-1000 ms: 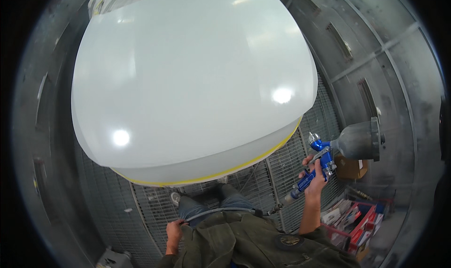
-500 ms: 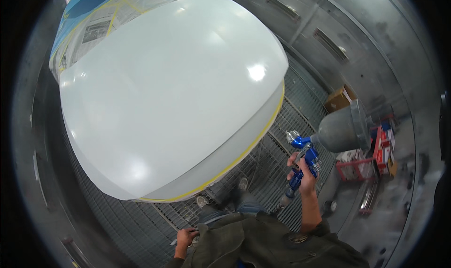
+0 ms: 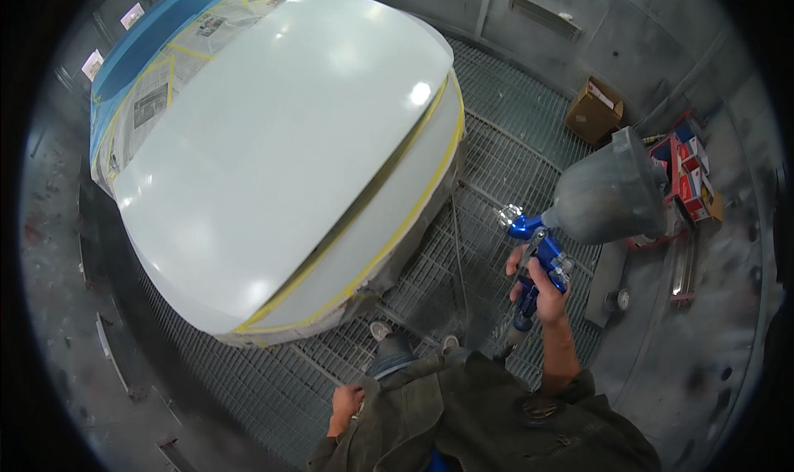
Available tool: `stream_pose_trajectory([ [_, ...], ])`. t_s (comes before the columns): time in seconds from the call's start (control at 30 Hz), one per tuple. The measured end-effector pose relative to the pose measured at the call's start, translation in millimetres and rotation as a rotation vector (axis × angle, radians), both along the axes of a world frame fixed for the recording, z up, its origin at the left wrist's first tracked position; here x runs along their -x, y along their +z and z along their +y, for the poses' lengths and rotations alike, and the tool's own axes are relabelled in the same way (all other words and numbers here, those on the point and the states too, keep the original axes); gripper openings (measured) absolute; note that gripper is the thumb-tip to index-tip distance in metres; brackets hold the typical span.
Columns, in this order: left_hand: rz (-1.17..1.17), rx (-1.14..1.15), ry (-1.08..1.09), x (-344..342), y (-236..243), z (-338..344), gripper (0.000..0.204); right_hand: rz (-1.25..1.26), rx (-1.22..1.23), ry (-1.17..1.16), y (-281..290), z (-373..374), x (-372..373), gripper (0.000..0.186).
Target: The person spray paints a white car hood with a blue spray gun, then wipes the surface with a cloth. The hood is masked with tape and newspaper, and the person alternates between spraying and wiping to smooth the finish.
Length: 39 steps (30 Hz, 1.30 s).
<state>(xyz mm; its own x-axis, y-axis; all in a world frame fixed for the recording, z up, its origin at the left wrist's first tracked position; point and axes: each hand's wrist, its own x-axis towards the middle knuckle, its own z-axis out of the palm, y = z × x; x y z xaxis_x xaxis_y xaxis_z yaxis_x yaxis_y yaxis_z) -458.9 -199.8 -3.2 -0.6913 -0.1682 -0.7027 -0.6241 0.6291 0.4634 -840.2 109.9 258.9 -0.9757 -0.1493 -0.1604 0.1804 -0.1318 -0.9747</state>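
My right hand point(image 3: 549, 294) is wrapped round the grip of a blue paint spray gun point(image 3: 547, 250), with fingers at its trigger. A large grey cup point(image 3: 608, 192) sits on top of the gun, and its silver nozzle points left toward the car. Low by the jacket's edge, my left hand point(image 3: 346, 402) is closed; whatever it may hold is hidden. In front of me lies a glossy pale car hood point(image 3: 281, 153). Below its front edge, a gap with yellow tape separates it from the pale front panel point(image 3: 389, 232).
Masking newspaper point(image 3: 178, 79) and blue sheeting point(image 3: 124, 79) cover the car behind the hood. I stand on a metal floor grating point(image 3: 513, 141). A cardboard box point(image 3: 595, 112) and a red rack point(image 3: 691, 178) of boxes are along the right wall. An air hose trails below the gun.
The view has shifted, so the hood sits farther left and more of its front gap and the floor shows. The spray gun stays in my right hand, at nearly the same spot in view.
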Motion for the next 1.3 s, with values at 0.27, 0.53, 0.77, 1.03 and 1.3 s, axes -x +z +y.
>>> stream_pose_trajectory([
  [0.27, -0.135, -0.155, 0.302, -52, -15, 37, 0.025, -0.163, 0.095, -0.045, -35, 31, 37, 0.03],
  [0.53, -0.249, -0.123, 0.33, -101, 37, 63, 0.024, -0.237, 0.129, -0.038, -35, 49, 47, 0.035],
  [0.77, -0.24, -0.123, 0.373, -113, 53, 67, 0.024, -0.248, 0.083, -0.006, -24, 47, 28, 0.035],
  [1.03, -0.128, -0.114, 0.544, -239, 59, 81, 0.024, -0.2, 0.12, 0.015, 15, -3, -48, 0.03],
  [1.3, -0.027, -0.183, 0.767, -248, 141, 72, 0.022, -0.135, -0.013, 0.192, 54, -59, -145, 0.034],
])
